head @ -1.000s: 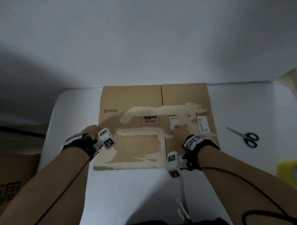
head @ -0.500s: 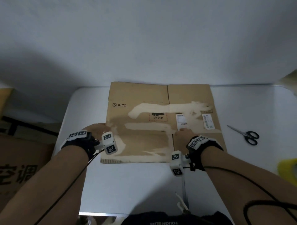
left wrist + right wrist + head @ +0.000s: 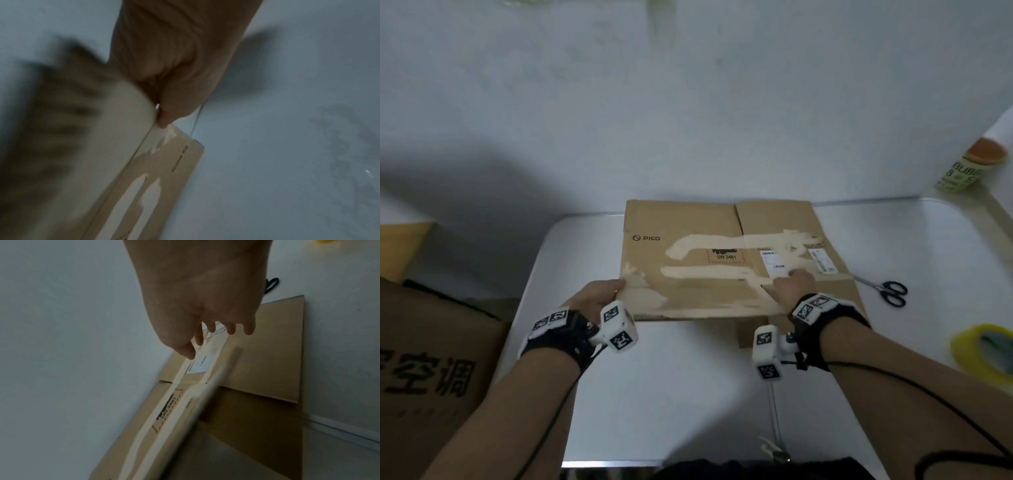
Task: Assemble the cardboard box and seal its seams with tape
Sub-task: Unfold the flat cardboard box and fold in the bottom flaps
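A flattened cardboard box (image 3: 709, 274) printed "PICO", with torn tape marks and white labels, lies on the white table (image 3: 671, 394). Its near edge is raised, and a lower layer shows underneath at the right. My left hand (image 3: 595, 298) grips the box's left edge, thumb on top; in the left wrist view the left hand (image 3: 170, 105) pinches that edge of the box (image 3: 164, 170). My right hand (image 3: 792, 286) rests on the top panel near the white label. In the right wrist view the right hand (image 3: 205, 313) lies with loosely spread fingers touching the box (image 3: 267, 345).
Black-handled scissors (image 3: 890, 293) lie right of the box. A yellow tape roll (image 3: 986, 349) sits at the table's right edge. A large printed carton (image 3: 431, 359) stands left of the table. A labelled container (image 3: 962, 171) stands at the back right by the wall.
The box's near edge has lifted off the table and the top layer has parted from the lower one. Both hands stayed on the box and rose with it.
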The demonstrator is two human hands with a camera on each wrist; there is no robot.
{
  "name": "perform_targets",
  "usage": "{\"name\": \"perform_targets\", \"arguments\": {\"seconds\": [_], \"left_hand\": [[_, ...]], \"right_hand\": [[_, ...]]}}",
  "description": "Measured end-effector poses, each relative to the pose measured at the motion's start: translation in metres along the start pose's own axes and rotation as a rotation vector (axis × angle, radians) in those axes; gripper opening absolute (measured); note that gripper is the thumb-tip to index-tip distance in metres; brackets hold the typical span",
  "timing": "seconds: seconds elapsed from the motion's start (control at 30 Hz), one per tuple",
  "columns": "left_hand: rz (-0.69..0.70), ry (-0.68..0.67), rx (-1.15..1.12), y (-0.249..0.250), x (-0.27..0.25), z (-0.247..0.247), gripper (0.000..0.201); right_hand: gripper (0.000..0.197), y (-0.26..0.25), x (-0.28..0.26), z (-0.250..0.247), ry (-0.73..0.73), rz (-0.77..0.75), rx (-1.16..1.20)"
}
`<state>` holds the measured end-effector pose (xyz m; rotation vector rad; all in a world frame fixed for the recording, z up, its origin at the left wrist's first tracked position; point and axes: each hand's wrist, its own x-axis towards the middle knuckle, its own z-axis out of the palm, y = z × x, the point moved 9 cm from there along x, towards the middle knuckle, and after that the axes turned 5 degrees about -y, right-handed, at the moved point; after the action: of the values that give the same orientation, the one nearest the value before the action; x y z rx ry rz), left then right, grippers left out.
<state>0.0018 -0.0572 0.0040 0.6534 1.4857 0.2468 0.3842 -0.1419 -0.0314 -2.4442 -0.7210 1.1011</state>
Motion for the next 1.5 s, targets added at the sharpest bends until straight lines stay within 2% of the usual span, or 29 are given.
{"name": "perform_targets", "arguments": {"seconds": [0.07, 0.13, 0.23, 0.33, 0.37, 0.43, 0.53, 0.63, 0.8, 0.87, 1.03, 1.17, 1.27, 1.33, 1.4, 1.5], "left_hand": [[0.085, 0.058, -0.003, 0.019, -0.012, 0.001, 0.023], [0.176, -0.005, -0.062, 0.037, -0.019, 0.006, 0.02], [0.296, -0.146, -0.265, 0.061, -0.031, 0.021, 0.02], [0.388, -0.185, -0.37, 0.092, -0.054, 0.034, 0.013], [0.399, -0.236, -0.411, 0.101, -0.057, 0.039, 0.014], [0.332, -0.337, -0.532, 0.114, -0.067, 0.053, 0.021], [0.349, -0.365, -0.605, 0.144, -0.083, 0.075, 0.026], [0.435, -0.39, -0.618, 0.171, -0.102, 0.102, 0.03], [0.484, -0.456, -0.695, 0.189, -0.131, 0.132, 0.023], [0.478, -0.471, -0.732, 0.188, -0.133, 0.137, 0.025], [0.45, -0.449, -0.789, 0.179, -0.133, 0.14, 0.024], [0.444, -0.444, -0.775, 0.17, -0.134, 0.137, 0.024], [0.436, -0.427, -0.784, 0.16, -0.13, 0.129, 0.023], [0.427, -0.396, -0.784, 0.149, -0.121, 0.12, 0.023], [0.413, -0.352, -0.79, 0.137, -0.111, 0.109, 0.023], [0.385, -0.317, -0.732, 0.124, -0.101, 0.1, 0.024]], "right_hand": [[0.042, -0.01, -0.008, -0.023, 0.087, -0.063, 0.12], [0.034, -0.023, -0.026, -0.053, 0.236, -0.142, 0.216], [0.031, -0.046, -0.064, -0.099, 0.511, -0.273, 0.26], [0.029, -0.062, -0.088, -0.137, 0.705, -0.391, 0.305], [0.028, -0.066, -0.092, -0.148, 0.73, -0.401, 0.312], [0.028, -0.071, -0.097, -0.17, 0.755, -0.415, 0.347], [0.033, -0.075, -0.103, -0.204, 0.792, -0.408, 0.419], [0.034, -0.084, -0.104, -0.224, 0.725, -0.404, 0.503], [0.032, -0.106, -0.093, -0.212, 0.482, -0.385, 0.495], [0.034, -0.117, -0.094, -0.205, 0.43, -0.466, 0.477], [0.045, -0.157, -0.118, -0.208, 0.492, -0.757, 0.34], [0.067, -0.184, -0.112, -0.197, 0.349, -0.818, 0.419], [0.075, -0.196, -0.109, -0.196, 0.33, -0.851, 0.429], [0.075, -0.207, -0.106, -0.193, 0.281, -0.873, 0.338], [0.067, -0.215, -0.105, -0.181, 0.249, -0.883, 0.149], [0.058, -0.218, -0.112, -0.157, 0.264, -0.944, -0.037]]}}
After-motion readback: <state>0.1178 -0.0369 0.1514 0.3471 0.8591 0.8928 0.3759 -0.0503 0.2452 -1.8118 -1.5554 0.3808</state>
